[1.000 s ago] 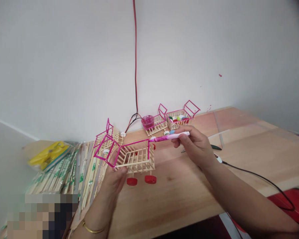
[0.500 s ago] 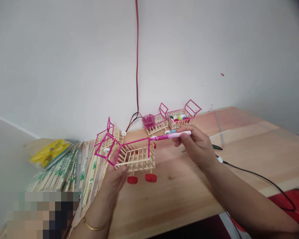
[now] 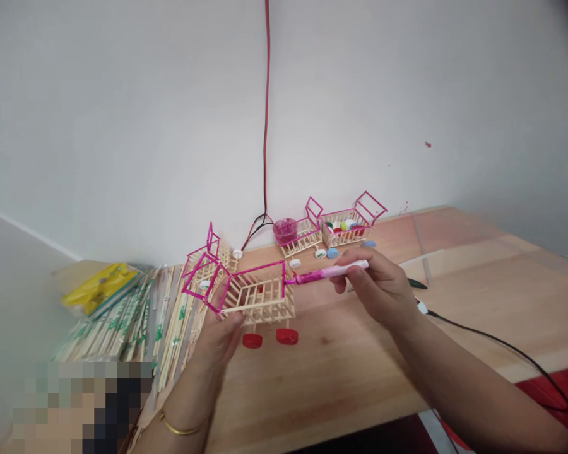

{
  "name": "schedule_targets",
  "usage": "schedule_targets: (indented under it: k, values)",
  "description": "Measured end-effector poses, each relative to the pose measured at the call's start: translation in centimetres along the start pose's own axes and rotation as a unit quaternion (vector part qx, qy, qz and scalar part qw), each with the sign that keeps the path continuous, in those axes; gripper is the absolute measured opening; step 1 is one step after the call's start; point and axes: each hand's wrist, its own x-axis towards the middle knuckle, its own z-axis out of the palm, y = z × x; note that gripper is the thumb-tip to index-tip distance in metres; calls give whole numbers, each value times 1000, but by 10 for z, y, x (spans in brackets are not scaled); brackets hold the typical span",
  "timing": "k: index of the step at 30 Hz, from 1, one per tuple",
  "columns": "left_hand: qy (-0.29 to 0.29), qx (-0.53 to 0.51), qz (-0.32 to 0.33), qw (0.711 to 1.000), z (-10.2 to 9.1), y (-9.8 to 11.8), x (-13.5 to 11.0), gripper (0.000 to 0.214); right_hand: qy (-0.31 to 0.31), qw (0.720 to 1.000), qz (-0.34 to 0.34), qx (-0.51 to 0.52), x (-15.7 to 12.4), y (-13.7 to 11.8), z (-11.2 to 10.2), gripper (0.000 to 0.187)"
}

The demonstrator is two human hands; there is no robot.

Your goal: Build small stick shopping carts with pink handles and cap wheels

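My left hand (image 3: pixel 222 334) is closed on a small model shopping cart (image 3: pixel 260 306) made of thin wooden sticks, held above the table. Its handle and much of its upper rim are magenta, the slatted sides are bare wood, and red bottle caps form its wheels. In my right hand (image 3: pixel 373 280) is a white and pink marker-like paintbrush (image 3: pixel 331 272), gripped between thumb and fingers. The magenta tip touches or nearly touches the corner post at the cart's right end. Part of my left hand's fingers is hidden behind the cart.
Behind stand more stick carts, one (image 3: pixel 343 227) filled with colourful caps and another (image 3: pixel 307 236) bearing a magenta-stained cup (image 3: pixel 285 232). Bundled wooden sticks (image 3: pixel 123 328) and a yellow packet (image 3: pixel 99 289) lie left. A black cable (image 3: pixel 483 334) crosses the table's right side.
My right hand has lowered the brush slightly, its tip shifting from the cart's top corner down along the end post. The left hand keeps the cart nearly still; the camera view shifted slightly.
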Motion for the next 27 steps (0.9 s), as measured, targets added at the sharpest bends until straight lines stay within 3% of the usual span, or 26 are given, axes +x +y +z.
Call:
schedule_targets:
  k: [8,17,27]
  values:
    - [10,-10,-7,1000,0,0,0,71,-11,1000,-7,9,1,-3,3,16]
    - [-3,7,-13,1000,-1,1,0,60,24,1000,12,-8,3,6,0,17]
    - [-15,-17,-10,1000,0,0,-1,68,59,998,15,2,7,11,1,15]
